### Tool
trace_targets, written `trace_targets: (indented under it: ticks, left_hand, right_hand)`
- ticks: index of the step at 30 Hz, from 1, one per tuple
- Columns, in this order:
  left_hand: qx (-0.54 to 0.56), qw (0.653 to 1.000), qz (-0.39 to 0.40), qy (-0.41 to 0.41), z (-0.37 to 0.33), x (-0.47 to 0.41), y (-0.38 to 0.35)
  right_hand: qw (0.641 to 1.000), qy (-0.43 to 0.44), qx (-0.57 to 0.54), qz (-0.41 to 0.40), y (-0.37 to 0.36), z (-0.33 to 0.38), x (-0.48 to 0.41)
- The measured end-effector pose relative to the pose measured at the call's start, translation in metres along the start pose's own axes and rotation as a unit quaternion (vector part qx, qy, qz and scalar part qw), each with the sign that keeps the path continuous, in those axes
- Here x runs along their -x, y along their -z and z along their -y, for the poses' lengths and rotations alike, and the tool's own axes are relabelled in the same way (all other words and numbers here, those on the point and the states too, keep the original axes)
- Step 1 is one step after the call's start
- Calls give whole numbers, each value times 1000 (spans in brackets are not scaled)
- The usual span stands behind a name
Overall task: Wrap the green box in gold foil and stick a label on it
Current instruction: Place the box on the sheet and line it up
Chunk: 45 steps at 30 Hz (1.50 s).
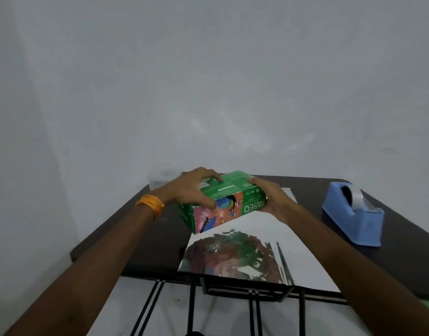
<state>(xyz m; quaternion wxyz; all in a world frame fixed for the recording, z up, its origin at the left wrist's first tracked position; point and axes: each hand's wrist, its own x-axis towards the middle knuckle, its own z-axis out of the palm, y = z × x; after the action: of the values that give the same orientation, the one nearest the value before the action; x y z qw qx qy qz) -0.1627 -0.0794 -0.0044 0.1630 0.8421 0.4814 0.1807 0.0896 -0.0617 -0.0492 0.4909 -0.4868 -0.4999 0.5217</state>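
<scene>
A green tissue box (229,194) with a colourful printed side is tilted above the far left edge of a shiny foil sheet (252,253) that lies flat on the dark table (126,238). My left hand (194,190) grips the box's left end, fingers over its top and thumb on the printed side. My right hand (269,197) holds the box's right end. The foil mirrors the box's colours. No label is in view.
A blue tape dispenser (352,214) with a roll of clear tape stands at the right of the table. A clear plastic container (162,177) sits at the far left corner against the white wall. The table's near edge and black metal frame (245,294) lie below the foil.
</scene>
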Motion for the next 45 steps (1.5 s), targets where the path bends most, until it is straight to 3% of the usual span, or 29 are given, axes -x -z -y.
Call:
trace_targets:
  ticks: [2, 5, 7, 10, 16, 25, 37, 40, 43, 45]
  left_hand:
    - [-19, 999, -12, -25, -6, -17, -10]
    - [-23, 993, -114, -8, -7, -34, -27]
    - [78, 986, -143, 34, -2, -42, -41]
    - [260, 958, -101, 67, 8, -54, -60]
    - [325, 934, -140, 52, 27, -72, -68]
    - [358, 921, -138, 74, 43, -88, -97]
    - [348, 925, -114, 105, 59, -96, -104]
    - [400, 905, -74, 126, 70, -96, -92]
    - [432, 876, -121, 180, 83, -101, -82]
    - [403, 877, -157, 211, 91, -106, -81]
  right_hand:
    - [999, 2, -14, -47, 25, -5, 0]
    - [991, 23, -63, -118, 52, -8, 1]
    - [986, 39, -81, -140, 63, -11, 0]
    - [984, 53, -67, -155, 68, -17, -2]
    - [987, 46, 9, -155, 65, -30, -12]
    - [980, 40, 65, -184, 70, -51, -33]
    - [986, 25, 101, -129, 83, -67, -48]
    - [988, 16, 97, -118, 87, -61, -49]
    - [986, 12, 92, -137, 90, -55, -51]
    - [983, 21, 95, -154, 93, -51, -57]
